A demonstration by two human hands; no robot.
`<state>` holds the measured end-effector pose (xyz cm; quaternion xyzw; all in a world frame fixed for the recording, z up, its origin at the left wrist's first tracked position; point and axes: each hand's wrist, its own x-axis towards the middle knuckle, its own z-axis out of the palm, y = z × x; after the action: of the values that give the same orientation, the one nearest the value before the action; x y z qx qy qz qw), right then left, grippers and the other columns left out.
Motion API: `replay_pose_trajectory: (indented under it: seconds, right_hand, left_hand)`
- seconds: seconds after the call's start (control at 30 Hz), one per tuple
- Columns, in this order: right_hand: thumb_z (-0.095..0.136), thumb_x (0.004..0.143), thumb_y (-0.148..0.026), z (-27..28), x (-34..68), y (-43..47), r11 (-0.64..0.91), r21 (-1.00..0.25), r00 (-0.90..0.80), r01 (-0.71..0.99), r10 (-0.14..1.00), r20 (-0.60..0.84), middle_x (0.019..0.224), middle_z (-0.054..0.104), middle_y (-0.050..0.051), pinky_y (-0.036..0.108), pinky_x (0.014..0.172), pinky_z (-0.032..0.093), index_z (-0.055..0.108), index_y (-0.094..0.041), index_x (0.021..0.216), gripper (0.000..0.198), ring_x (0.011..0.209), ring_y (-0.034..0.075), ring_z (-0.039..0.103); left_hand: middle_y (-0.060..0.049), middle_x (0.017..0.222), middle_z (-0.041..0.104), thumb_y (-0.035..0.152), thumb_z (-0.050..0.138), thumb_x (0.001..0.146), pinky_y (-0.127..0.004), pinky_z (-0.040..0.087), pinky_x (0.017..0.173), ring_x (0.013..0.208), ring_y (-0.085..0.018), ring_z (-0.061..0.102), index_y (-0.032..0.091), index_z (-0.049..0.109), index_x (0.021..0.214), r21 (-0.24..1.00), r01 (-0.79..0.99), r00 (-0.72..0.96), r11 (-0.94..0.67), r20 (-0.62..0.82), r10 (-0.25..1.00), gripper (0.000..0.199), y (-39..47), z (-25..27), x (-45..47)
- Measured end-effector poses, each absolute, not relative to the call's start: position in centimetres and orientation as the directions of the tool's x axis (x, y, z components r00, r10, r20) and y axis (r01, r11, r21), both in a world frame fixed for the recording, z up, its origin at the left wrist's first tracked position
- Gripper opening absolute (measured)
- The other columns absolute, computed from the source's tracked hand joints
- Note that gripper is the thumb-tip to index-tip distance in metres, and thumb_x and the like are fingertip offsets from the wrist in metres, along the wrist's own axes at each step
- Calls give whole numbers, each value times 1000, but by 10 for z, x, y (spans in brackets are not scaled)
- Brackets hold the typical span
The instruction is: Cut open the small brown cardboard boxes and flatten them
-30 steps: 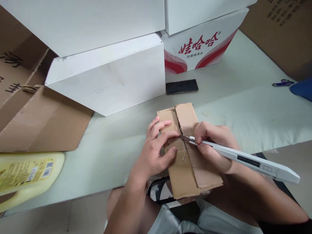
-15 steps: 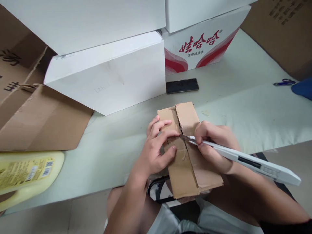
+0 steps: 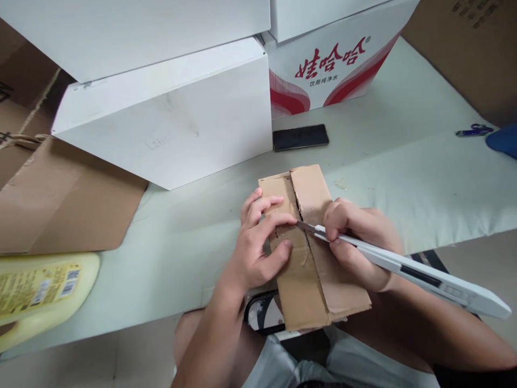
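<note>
A: How do the fingers of the left hand (image 3: pixel 260 248) stand?

B: Spread and lightly bent, over the left flap of the small brown rectangular cardboard box (image 3: pixel 302 291). The index fingertip is at the dark seam between the flaps, and the thumb lies nearer the body.

A: And the right hand (image 3: pixel 361 240)?

B: Its thumb and index finger pinch the long white plastic utility knife (image 3: pixel 404 269) near the blade end. The remaining fingers curl beneath, mostly hidden, and the back of that hand is blurred.

A: Where does the blade sit?

B: Its tip meets the seam, just beside the left index fingertip. I can't tell how deep it goes.

A: And the box?

B: Between the hands, its far end over the front edge of the pale green table (image 3: pixel 181 258), its near end above the lap. Whether the table carries it, I can't tell.

A: What else is unclear?

B: A black-rimmed object (image 3: pixel 264 312) under the box is partly covered. The pale yellow plastic bottle (image 3: pixel 48 291) is cut off at the left edge, the blue object (image 3: pixel 503 141) at the right. The writing on the white cardboard box (image 3: pixel 169 124) is too faint to read.
</note>
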<state>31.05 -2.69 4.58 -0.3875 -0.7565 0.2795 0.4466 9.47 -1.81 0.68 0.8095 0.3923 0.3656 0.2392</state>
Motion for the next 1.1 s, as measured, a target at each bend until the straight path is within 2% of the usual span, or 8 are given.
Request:
replay_pose_trajectory:
  seconds: [0.23,0.43,0.53,0.7,0.8,0.9,1.0,1.1]
  right_hand:
    - [48,72,-12,53,310,-27,475,-802,-249,363,879,408,59,53,-5,28,54,35,48,-24,74,12,50,11,41]
    - [49,74,-18,51,307,-31,366,-887,-146,282,930,338,56,49,-4,29,51,32,48,-24,69,7,52,13,43]
    - [49,74,-21,47,306,-33,311,-915,-92,256,950,297,58,48,-3,30,53,32,48,-24,70,5,53,14,42]
    - [50,78,-23,45,306,-34,298,-931,-98,213,954,283,58,46,-4,31,55,29,49,-24,73,5,54,14,39]
    - [51,82,-25,45,308,-33,299,-932,-112,205,953,281,59,45,-4,30,54,29,49,-24,74,8,54,14,38]
    - [51,84,-28,44,309,-35,299,-931,-112,210,953,281,59,45,-4,30,53,28,50,-23,77,9,53,13,38]
    - [53,84,-28,41,308,-37,283,-935,-101,215,959,267,63,48,-4,30,53,31,51,-24,83,4,53,14,40]
    - [54,87,-27,37,304,-38,295,-924,27,243,950,311,67,48,-2,33,55,36,49,-26,88,5,57,16,44]
  left_hand:
    - [-10,135,58,33,55,94,-61,23,130,140,-29,48,27,65,116,666,467,425,-582,407,808,25,-17,7,95]
    - [-11,139,60,29,60,97,-60,35,125,150,-31,40,25,66,117,707,413,396,-574,428,813,21,-19,7,91]
    - [-9,129,66,19,60,96,-57,45,119,141,-28,54,25,67,105,768,283,282,-574,505,816,13,-20,9,89]
    - [-2,100,70,12,65,92,-40,58,102,115,-20,69,25,71,87,806,115,83,-581,575,814,16,-20,11,87]
    - [-3,103,71,14,62,93,-42,57,104,118,-22,68,26,73,89,792,179,148,-583,564,812,17,-20,11,87]
    - [-7,121,69,23,62,95,-51,50,114,133,-28,59,25,74,98,754,347,249,-558,499,830,12,-21,11,88]
    - [-10,134,64,33,65,95,-54,44,120,137,-29,55,24,70,109,719,480,296,-502,407,864,17,-22,11,89]
    - [-12,138,61,35,64,96,-52,46,118,136,-29,55,24,66,116,723,507,315,-469,352,882,23,-24,14,90]
